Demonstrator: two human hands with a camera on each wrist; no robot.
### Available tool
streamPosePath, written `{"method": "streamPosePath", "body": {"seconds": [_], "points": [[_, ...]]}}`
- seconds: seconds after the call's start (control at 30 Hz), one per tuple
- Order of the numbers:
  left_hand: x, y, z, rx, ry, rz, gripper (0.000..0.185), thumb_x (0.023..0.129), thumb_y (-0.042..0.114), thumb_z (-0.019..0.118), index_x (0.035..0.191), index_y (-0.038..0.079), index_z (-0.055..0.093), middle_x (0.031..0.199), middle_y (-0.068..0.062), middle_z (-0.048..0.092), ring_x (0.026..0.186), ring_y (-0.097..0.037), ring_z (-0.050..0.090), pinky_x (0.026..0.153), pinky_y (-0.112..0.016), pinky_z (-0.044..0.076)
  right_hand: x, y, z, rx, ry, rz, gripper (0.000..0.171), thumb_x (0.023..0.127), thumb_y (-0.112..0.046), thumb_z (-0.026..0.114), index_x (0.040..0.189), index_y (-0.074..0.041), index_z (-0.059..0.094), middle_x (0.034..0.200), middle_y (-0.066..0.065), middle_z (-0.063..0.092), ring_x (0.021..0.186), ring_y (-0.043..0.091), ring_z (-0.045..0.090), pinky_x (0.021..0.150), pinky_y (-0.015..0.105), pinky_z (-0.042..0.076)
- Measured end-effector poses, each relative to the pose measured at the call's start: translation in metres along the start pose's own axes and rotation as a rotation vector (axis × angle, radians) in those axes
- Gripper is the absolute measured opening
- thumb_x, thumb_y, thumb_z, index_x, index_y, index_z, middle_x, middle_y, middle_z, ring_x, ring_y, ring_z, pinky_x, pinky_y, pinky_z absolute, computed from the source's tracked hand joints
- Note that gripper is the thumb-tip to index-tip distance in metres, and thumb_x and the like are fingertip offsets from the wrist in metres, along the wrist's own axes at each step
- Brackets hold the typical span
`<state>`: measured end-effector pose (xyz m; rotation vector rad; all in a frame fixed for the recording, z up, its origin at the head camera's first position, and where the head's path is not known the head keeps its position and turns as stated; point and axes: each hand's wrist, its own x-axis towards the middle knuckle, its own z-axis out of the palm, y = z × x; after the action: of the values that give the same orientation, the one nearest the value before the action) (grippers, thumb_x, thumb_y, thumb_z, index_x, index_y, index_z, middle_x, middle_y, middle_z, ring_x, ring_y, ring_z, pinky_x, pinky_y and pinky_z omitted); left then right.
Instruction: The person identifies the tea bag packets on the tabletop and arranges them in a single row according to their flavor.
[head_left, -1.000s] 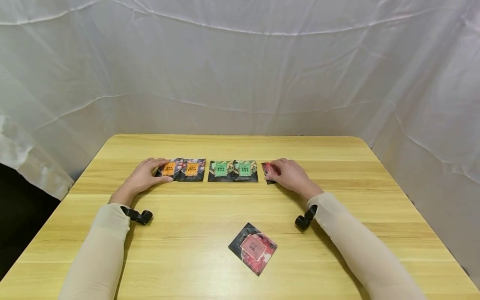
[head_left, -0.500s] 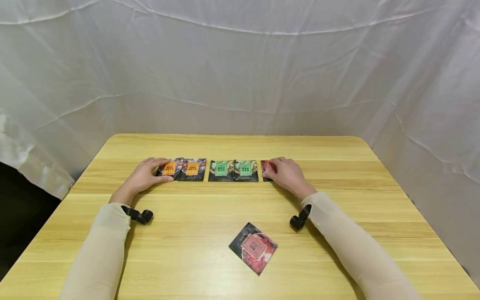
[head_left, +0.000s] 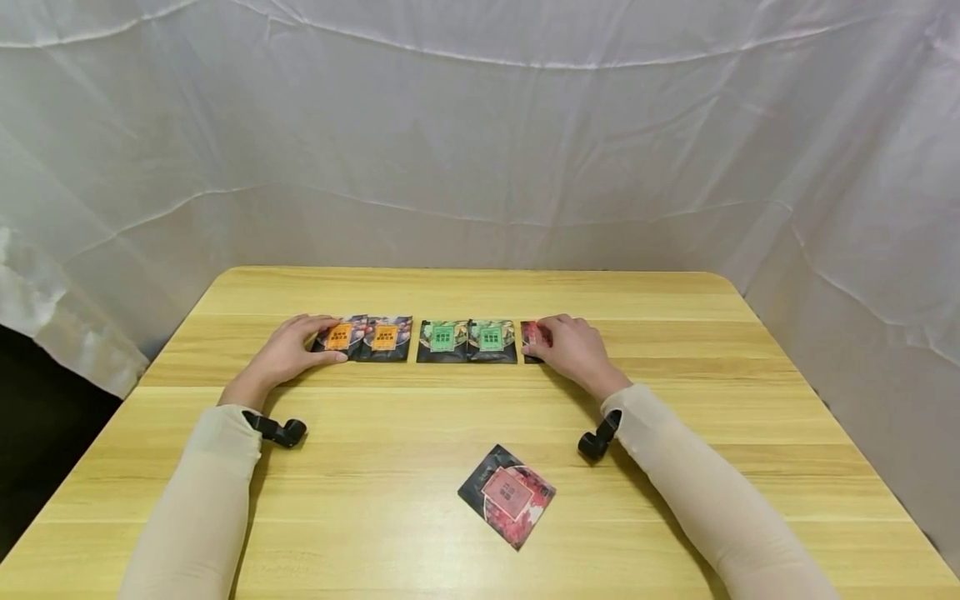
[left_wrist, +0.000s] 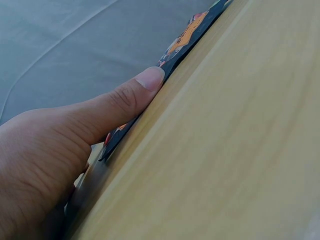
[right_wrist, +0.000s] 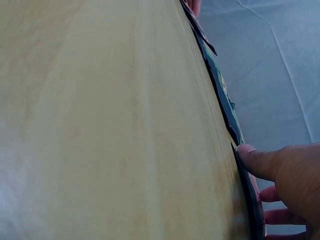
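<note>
In the head view my left hand holds the left end of an orange-labelled sachet, thumb along its near edge. A second orange-labelled sachet lies against it on the right. Two green-labelled sachets sit side by side in the middle of the row. My right hand grips a red sachet at the row's right end, its thumb at the near left corner; the hand covers most of this sachet. Nearer me, another red sachet lies turned at an angle.
The row lies along the far part of a wooden table. Behind and beside the table hang pale curtains. A black camera sits on the left wrist, another camera on the right.
My right hand has slid the red sachet slightly left, closer to the green-labelled ones, and straightened it; over the last half second it barely moves. My left hand has stayed in place.
</note>
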<state>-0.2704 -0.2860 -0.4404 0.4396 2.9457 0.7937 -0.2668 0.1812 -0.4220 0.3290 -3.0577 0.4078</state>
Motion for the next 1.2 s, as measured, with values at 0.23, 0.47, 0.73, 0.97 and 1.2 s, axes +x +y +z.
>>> {"method": "streamPosePath", "body": {"seconds": [0.23,0.47,0.73,0.97,1.2], "points": [[0.000,0.000,0.000,0.006,-0.003,0.004,0.088,0.084,0.060,0.068,0.149,0.007,0.041,0.153,-0.023,0.034,0.143,-0.049,0.013,0.111,-0.067,0.012,-0.001,0.000,-0.001,-0.007,0.004,0.011,0.067,0.089,-0.054,0.065,0.135,-0.006,0.058,0.131,0.019,0.058,0.117,0.041,0.053,0.100,0.056,0.040],[0.001,-0.002,0.001,0.007,0.004,0.007,0.087,0.084,0.058,0.069,0.149,0.007,0.042,0.152,-0.022,0.035,0.143,-0.049,0.013,0.111,-0.067,0.013,-0.002,0.001,-0.004,0.001,0.014,0.004,0.065,0.091,-0.054,0.063,0.136,-0.007,0.058,0.137,0.018,0.053,0.123,0.042,0.048,0.104,0.056,0.036],[0.001,-0.002,0.002,0.011,0.011,0.005,0.087,0.083,0.058,0.070,0.148,0.007,0.043,0.151,-0.023,0.037,0.142,-0.048,0.015,0.111,-0.067,0.014,-0.007,0.005,-0.012,0.039,0.046,-0.049,0.064,0.091,-0.052,0.064,0.135,-0.006,0.058,0.135,0.019,0.055,0.120,0.042,0.050,0.103,0.056,0.037],[0.001,-0.002,0.002,0.009,0.015,0.012,0.088,0.083,0.059,0.070,0.148,0.006,0.043,0.150,-0.023,0.037,0.142,-0.049,0.015,0.110,-0.067,0.014,-0.015,0.008,-0.016,0.110,0.015,-0.127,0.059,0.093,-0.047,0.065,0.134,-0.006,0.059,0.128,0.017,0.059,0.116,0.036,0.054,0.101,0.052,0.041],[0.002,-0.003,0.002,0.014,0.016,0.012,0.087,0.083,0.058,0.070,0.148,0.006,0.043,0.151,-0.023,0.037,0.142,-0.049,0.015,0.110,-0.067,0.014,-0.029,0.006,-0.020,0.198,-0.035,-0.215,0.057,0.093,-0.041,0.066,0.137,-0.007,0.057,0.133,0.015,0.058,0.123,0.035,0.052,0.105,0.053,0.038]]}}
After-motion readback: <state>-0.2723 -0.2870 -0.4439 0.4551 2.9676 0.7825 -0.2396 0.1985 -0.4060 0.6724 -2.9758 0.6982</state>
